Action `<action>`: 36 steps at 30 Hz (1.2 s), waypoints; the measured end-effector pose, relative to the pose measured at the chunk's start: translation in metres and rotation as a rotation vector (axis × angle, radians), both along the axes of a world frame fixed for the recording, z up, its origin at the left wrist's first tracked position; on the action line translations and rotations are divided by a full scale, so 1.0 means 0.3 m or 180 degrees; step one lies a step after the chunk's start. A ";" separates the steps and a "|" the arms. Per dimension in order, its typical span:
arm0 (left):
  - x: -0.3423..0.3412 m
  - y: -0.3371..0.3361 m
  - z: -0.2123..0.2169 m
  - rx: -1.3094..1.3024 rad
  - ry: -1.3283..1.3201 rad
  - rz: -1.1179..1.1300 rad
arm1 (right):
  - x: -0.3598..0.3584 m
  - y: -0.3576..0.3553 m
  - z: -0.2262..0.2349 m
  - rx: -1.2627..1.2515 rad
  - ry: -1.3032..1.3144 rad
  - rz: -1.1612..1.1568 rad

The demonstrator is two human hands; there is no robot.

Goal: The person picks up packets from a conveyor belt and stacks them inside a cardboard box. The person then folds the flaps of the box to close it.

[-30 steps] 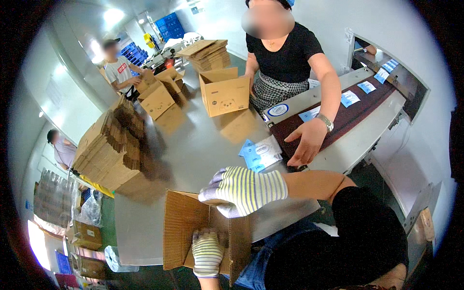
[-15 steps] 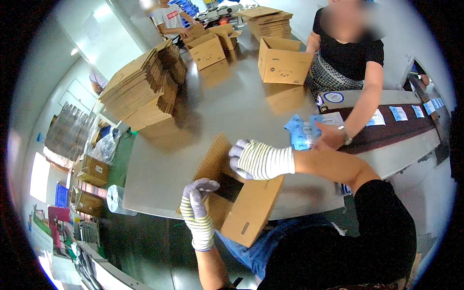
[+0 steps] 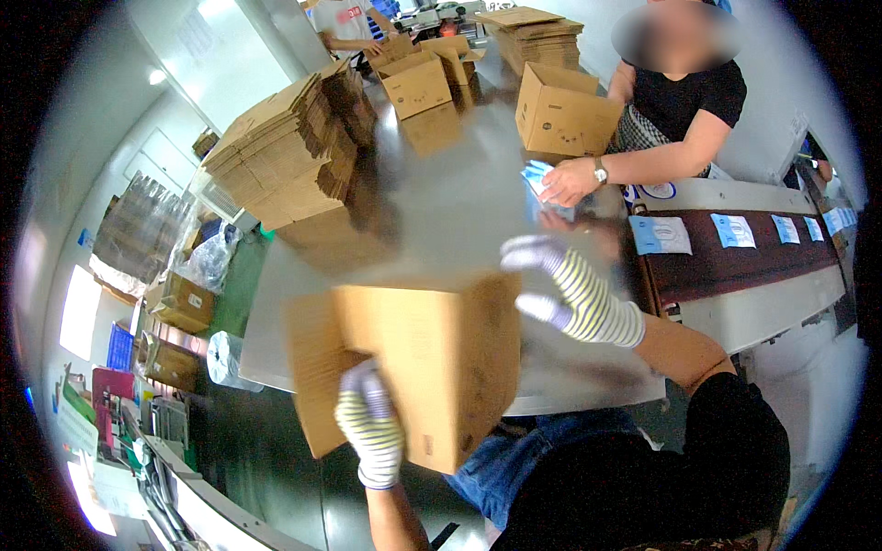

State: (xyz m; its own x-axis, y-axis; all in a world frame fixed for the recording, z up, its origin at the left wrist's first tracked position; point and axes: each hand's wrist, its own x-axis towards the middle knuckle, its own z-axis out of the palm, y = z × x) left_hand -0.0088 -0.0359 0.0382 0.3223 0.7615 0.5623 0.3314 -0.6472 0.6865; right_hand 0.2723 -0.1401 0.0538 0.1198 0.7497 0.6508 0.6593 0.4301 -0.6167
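Note:
A brown cardboard box (image 3: pixel 432 358) is held up over the near edge of the grey table (image 3: pixel 459 211), its flaps hanging to the left. My left hand (image 3: pixel 367 422), in a striped glove, grips the box from below at its lower left side. My right hand (image 3: pixel 560 289), also gloved, is spread open at the box's upper right corner, fingers apart and touching or just off the cardboard. The picture is blurred by motion.
A tall stack of flat cardboard (image 3: pixel 285 151) lies on the table's left. Open boxes (image 3: pixel 565 115) stand at the far side. A person across the table (image 3: pixel 680 119) holds blue packets (image 3: pixel 542 179). A conveyor belt (image 3: pixel 735 253) with blue-white packets runs on the right.
The box has been lifted and turned so that a broad side faces up. My left hand moved under it, and my right hand came off toward its right corner.

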 end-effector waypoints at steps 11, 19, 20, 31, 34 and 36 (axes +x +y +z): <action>0.101 -0.027 -0.744 -0.1760 -0.1297 -0.0512 | -0.122 0.057 0.149 0.0021 -0.0952 -0.0544; -0.022 0.026 -0.777 -0.4496 -0.2571 -0.0599 | -0.227 0.131 -0.105 -0.0614 -0.2162 -0.0087; -0.102 0.036 -0.770 -0.3583 -0.2220 -0.0078 | -0.224 0.117 -0.132 -0.0293 -0.2248 -0.0172; -0.103 0.072 -0.072 0.1222 0.2057 -0.0405 | 0.061 0.235 -0.162 0.0079 -0.2142 0.0431; -0.039 0.060 -0.139 0.1388 0.2046 -0.0437 | 0.001 0.241 -0.149 0.0255 -0.2020 0.0053; -0.011 0.035 -0.129 0.1618 0.2272 -0.0475 | -0.065 0.192 -0.158 0.0091 -0.1632 0.0104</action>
State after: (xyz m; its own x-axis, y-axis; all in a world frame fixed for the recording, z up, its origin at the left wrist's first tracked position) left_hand -0.0119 -0.0254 -0.0004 0.8013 0.3966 0.4480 0.4583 -0.8882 -0.0335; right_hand 0.2529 -0.0824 0.0064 -0.2434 0.7287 0.6401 0.8598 0.4676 -0.2054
